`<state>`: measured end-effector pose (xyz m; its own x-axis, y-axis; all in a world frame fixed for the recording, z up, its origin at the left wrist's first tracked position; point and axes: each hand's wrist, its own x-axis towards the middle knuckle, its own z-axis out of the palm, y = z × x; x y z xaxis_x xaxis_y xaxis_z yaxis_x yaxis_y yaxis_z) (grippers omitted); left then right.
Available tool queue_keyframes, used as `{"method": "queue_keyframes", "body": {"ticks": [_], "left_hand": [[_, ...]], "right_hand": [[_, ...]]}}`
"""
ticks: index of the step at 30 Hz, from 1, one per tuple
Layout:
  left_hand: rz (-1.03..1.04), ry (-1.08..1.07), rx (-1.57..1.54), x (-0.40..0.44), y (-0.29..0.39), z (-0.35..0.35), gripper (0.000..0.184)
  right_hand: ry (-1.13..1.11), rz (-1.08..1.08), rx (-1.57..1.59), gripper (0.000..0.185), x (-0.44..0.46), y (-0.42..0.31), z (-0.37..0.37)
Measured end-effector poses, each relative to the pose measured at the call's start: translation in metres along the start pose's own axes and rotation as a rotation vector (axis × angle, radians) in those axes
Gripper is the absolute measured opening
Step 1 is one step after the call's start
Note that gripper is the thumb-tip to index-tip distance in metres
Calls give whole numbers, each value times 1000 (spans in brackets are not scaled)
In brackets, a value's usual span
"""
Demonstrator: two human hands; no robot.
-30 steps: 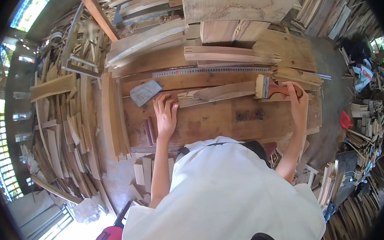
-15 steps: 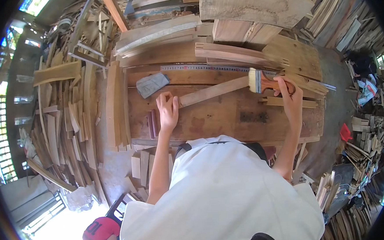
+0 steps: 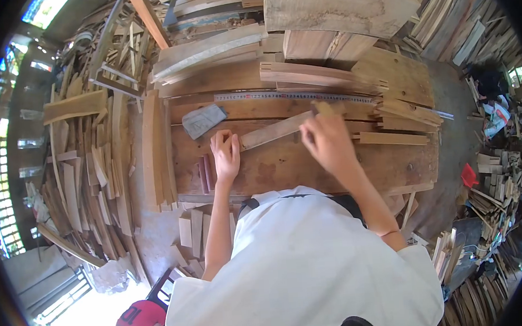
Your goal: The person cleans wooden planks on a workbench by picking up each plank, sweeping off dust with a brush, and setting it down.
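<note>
My left hand (image 3: 226, 155) pinches the near-left end of a narrow wooden strip (image 3: 274, 132), which slants up to the right over the workbench (image 3: 273, 174). Over the strip's far end, my right hand (image 3: 328, 138) is closed round the brush (image 3: 328, 108), blurred by motion; its bristles are hard to make out. A grey block (image 3: 203, 120) lies just beyond my left hand. Two dark reddish sticks (image 3: 205, 173) rest on the bench to the left of my left wrist. A ruler (image 3: 293, 96) lies behind the strip.
Planks (image 3: 321, 75) and a wide board (image 3: 338, 6) lie toward the back of the bench. Long boards (image 3: 156, 151) stand along its left side. Thin wood pieces (image 3: 391, 138) lie at right. A person in a red cap (image 3: 140, 321) is at lower left.
My right hand has moved left with the brush, from beyond the strip's right end to over it. My left hand went from spread fingers to a pinch on the strip, whose right end has swung up.
</note>
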<state>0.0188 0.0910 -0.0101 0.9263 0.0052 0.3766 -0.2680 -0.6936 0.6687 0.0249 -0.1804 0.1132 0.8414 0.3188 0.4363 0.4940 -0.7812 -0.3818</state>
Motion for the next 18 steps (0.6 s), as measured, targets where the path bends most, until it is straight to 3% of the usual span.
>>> {"method": "queue_keyframes", "body": {"ticks": [8, 10, 14, 18], "left_hand": [[-31, -33, -26, -2, -5, 1, 25], [-30, -31, -29, -3, -7, 1, 24], [0, -26, -20, -6, -13, 3, 21], [-10, -25, -23, 0, 0, -2, 26]], "right_hand": [[-150, -266, 190, 29, 7, -75, 43], [-156, -276, 301, 17, 12, -81, 43], [-397, 51, 830, 17, 32, -62, 9], [-323, 261, 856, 18, 21, -15, -1]]}}
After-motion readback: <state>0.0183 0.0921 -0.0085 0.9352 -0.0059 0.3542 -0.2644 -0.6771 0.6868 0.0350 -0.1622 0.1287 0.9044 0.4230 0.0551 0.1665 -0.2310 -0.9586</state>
